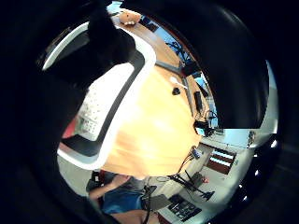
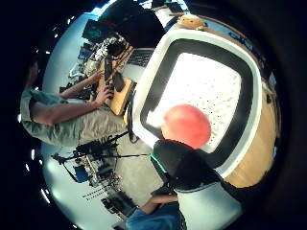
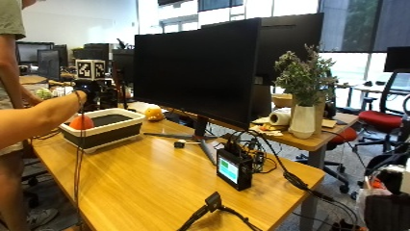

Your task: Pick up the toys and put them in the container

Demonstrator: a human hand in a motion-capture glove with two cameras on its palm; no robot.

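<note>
On the long light-wood table (image 3: 160, 178) the biggest thing is a wide black monitor (image 3: 211, 62) seen from behind, standing on a slim stand near the middle. Toward the table's far left end sits the white-rimmed, dark-walled rectangular plastic container (image 3: 106, 129), its pale perforated floor showing in the thumb-side palm view (image 2: 201, 91). Beyond the monitor, on a neighbouring desk, a leafy green plant in a white ribbed vase (image 3: 302, 103) stands beside a white roll of paper (image 3: 279, 117).

Over the container's near-left corner hangs the person's black-gloved right hand (image 3: 86, 91), reaching in from the left on a bare forearm. Just below it a round orange-red ball toy (image 3: 81, 122) sits at the container's rim; in the thumb-side palm view the ball (image 2: 186, 125) fills the space above the perforated floor, with a gloved finger (image 2: 180, 165) dark right beside it. Whether the fingers are curled round the ball or merely close to it cannot be told.

Just behind the container, apart from it, lies a small yellow plush toy (image 3: 153, 113). Near the monitor's foot stands a small black box with a lit teal screen (image 3: 233, 169) among black cables, and a little black puck (image 3: 180, 143) rests on the wood between it and the container.
</note>
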